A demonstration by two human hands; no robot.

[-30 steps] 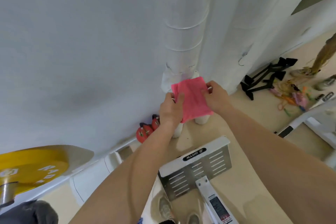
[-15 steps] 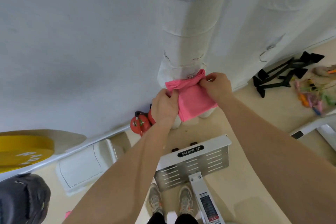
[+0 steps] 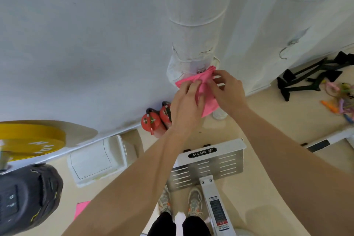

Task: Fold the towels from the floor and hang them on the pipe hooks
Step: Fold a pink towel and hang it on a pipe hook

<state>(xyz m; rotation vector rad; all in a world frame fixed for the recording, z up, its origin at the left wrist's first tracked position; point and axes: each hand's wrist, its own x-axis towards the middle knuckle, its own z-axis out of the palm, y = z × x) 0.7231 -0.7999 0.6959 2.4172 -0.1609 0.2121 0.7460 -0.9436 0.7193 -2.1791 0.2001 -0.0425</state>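
A folded pink towel [image 3: 207, 90] hangs against the white wrapped pipe [image 3: 193, 25], its bunched top edge at a small metal hook [image 3: 201, 71] on the pipe. My left hand [image 3: 186, 99] pinches the towel's upper left part with thumb and fingers. Fingers of my right hand [image 3: 227, 88] grip the top right of the towel beside the hook. A second metal hook [image 3: 285, 50] hangs bare on the white wall at right. Another pink towel [image 3: 81, 209] lies on the floor at lower left, mostly hidden by my left arm.
Two red kettlebells [image 3: 155, 120] sit at the pipe's base. A white machine footplate [image 3: 208, 165] lies in front of my feet. At left are a white bin [image 3: 95, 159], a yellow weight plate [image 3: 28, 140] and a black plate [image 3: 24, 195]. Black stands [image 3: 310, 76] and coloured bands [image 3: 339, 97] lie at right.
The towel's top edge has gone from spread flat to bunched at the pipe's hook. Both hands closed in toward the hook, and the view tilted down toward the floor.
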